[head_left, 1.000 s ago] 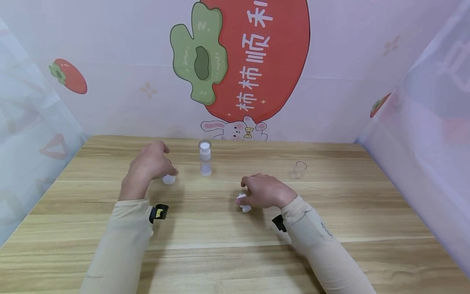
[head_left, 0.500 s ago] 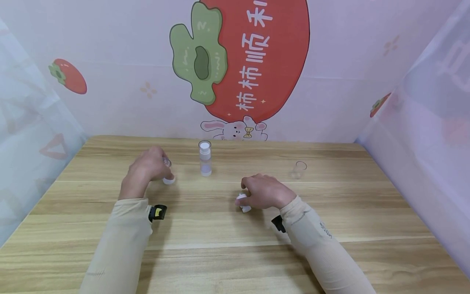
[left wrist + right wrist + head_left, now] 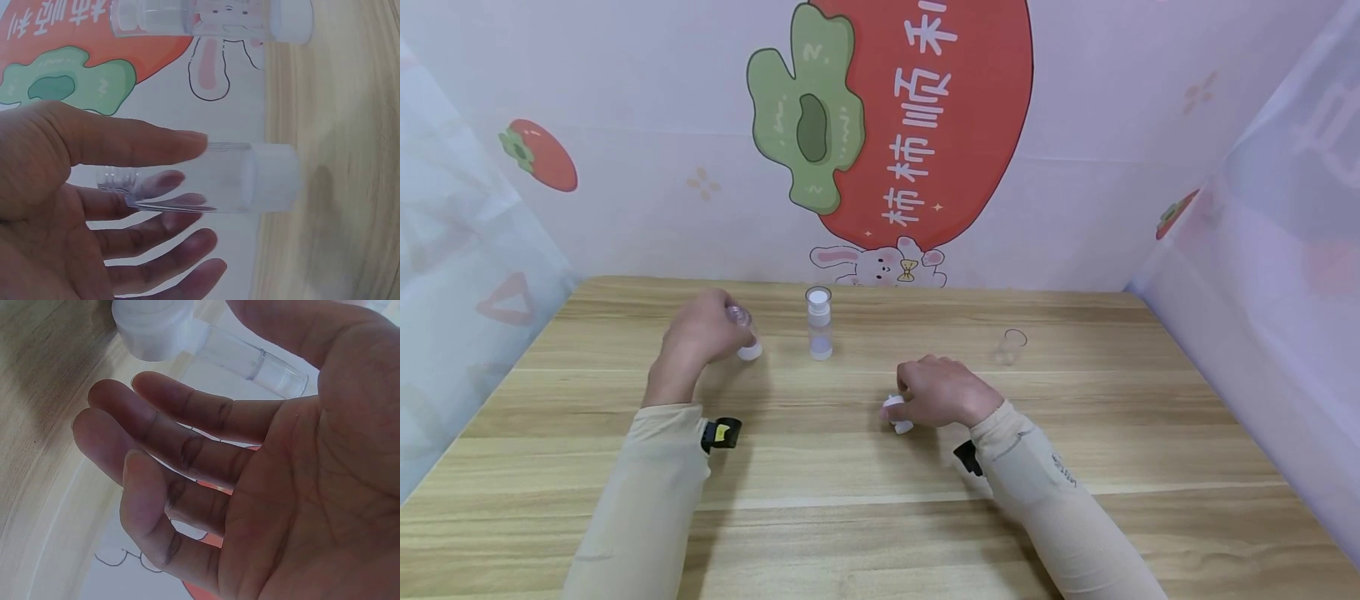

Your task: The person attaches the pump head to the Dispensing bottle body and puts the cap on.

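In the head view my left hand (image 3: 700, 333) holds a small clear bottle (image 3: 749, 340) near the left of the table. The left wrist view shows the bottle (image 3: 225, 178) between thumb and index finger, with its threaded neck toward the palm and its white base beyond the fingertips. The other left fingers are spread apart. My right hand (image 3: 947, 389) is beside a small white piece, probably a pump top (image 3: 899, 423), on the table. In the right wrist view the fingers (image 3: 206, 459) are loosely bent and the white pump top (image 3: 153, 328) lies beyond them.
A second clear bottle (image 3: 820, 337) with a white pump top and clear cover stands upright right of my left hand. A transparent cap (image 3: 1009, 348) is at the right on the wooden table (image 3: 865, 542). Printed cloth walls (image 3: 655, 217) enclose the back and sides.
My left hand has come down onto the bottle, closed thumb and fingers on it, and shifted it slightly up and to the right. My right hand has hardly moved.
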Demonstrator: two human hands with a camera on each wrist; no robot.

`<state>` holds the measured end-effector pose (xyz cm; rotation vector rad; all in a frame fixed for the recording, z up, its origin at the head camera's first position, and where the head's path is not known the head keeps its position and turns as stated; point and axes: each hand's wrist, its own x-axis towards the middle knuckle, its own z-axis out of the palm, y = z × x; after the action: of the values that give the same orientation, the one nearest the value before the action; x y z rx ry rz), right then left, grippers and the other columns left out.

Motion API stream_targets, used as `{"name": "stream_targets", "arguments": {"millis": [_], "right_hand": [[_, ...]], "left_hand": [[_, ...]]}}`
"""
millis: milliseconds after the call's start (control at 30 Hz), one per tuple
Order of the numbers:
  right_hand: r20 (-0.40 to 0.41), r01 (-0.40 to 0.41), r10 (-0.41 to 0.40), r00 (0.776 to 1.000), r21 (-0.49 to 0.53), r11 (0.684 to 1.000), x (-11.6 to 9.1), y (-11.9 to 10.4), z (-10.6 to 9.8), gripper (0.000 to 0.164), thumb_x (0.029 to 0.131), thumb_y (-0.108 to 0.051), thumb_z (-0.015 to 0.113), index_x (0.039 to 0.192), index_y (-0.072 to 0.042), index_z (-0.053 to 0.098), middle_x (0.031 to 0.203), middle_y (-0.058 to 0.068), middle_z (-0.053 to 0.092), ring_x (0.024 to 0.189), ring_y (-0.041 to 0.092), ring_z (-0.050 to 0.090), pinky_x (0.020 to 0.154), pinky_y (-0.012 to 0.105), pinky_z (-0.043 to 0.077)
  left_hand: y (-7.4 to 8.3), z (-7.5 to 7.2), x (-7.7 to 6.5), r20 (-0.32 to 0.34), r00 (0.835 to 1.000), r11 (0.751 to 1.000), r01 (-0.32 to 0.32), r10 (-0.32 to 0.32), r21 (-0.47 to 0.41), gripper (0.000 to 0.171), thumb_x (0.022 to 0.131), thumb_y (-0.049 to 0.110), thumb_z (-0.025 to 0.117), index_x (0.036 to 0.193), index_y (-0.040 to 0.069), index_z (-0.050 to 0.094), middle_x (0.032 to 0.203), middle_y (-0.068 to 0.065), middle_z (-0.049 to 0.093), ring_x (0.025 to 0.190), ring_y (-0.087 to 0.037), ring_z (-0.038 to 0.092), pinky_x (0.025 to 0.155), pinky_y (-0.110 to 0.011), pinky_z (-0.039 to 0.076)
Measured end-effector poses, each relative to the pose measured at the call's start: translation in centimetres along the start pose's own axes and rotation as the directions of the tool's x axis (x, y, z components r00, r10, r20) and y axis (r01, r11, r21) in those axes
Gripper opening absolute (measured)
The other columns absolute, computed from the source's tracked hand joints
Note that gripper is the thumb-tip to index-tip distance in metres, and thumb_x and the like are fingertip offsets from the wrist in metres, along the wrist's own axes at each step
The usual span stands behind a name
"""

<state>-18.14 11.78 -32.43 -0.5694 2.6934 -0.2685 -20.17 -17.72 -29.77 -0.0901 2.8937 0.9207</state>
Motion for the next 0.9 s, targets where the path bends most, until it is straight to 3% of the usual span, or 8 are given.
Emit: {"name": "stream_targets", "arguments": {"millis": [100,333,600,900], "right_hand": [[-0.002,-0.002,0.002,1.0,-0.003,1.0,0.0,0.0,0.0,0.033,0.079,-0.046,0.071,0.081,-0.015,0.06,0.067,-0.002,0.057,0.061,0.014,0.051,0.056,0.029,0.04],[0.002,-0.008,0.008,1.0,-0.004,1.0,0.0,-0.1,0.0,0.033,0.079,-0.046,0.071,0.08,-0.015,0.059,0.067,-0.002,0.057,0.061,0.015,0.051,0.055,0.029,0.039],[0.01,-0.018,0.018,1.0,-0.017,1.0,0.1,-0.2,0.2,0.033,0.079,-0.046,0.071,0.077,-0.015,0.059,0.066,-0.001,0.057,0.059,0.015,0.05,0.054,0.028,0.039],[0.025,-0.045,0.046,0.999,-0.042,0.998,0.2,-0.2,0.3,0.038,0.076,-0.05,0.072,0.071,-0.015,0.058,0.064,-0.001,0.056,0.058,0.015,0.05,0.054,0.028,0.039]], "left_hand": [[0.1,0.0,-0.1,-0.054,0.998,0.997,-0.028,0.024,-0.066,0.052,0.079,0.018,0.066,0.12,-0.009,0.049,0.112,-0.027,0.054,0.1,-0.041,0.054,0.08,-0.05,0.048],[0.7,-0.1,-0.3,-0.179,0.982,0.982,-0.094,0.064,-0.163,0.051,0.078,0.016,0.065,0.122,-0.008,0.05,0.113,-0.025,0.054,0.099,-0.037,0.054,0.082,-0.049,0.048],[1.7,0.1,-0.2,-0.343,0.931,0.944,-0.218,0.126,-0.246,0.04,0.076,0.011,0.067,0.111,-0.005,0.056,0.106,-0.018,0.053,0.097,-0.031,0.049,0.08,-0.042,0.042],[3.0,0.6,-0.3,-0.434,0.878,0.911,-0.331,0.202,-0.245,0.042,0.077,0.009,0.07,0.115,-0.006,0.058,0.107,-0.018,0.047,0.098,-0.028,0.048,0.078,-0.034,0.043]]}}
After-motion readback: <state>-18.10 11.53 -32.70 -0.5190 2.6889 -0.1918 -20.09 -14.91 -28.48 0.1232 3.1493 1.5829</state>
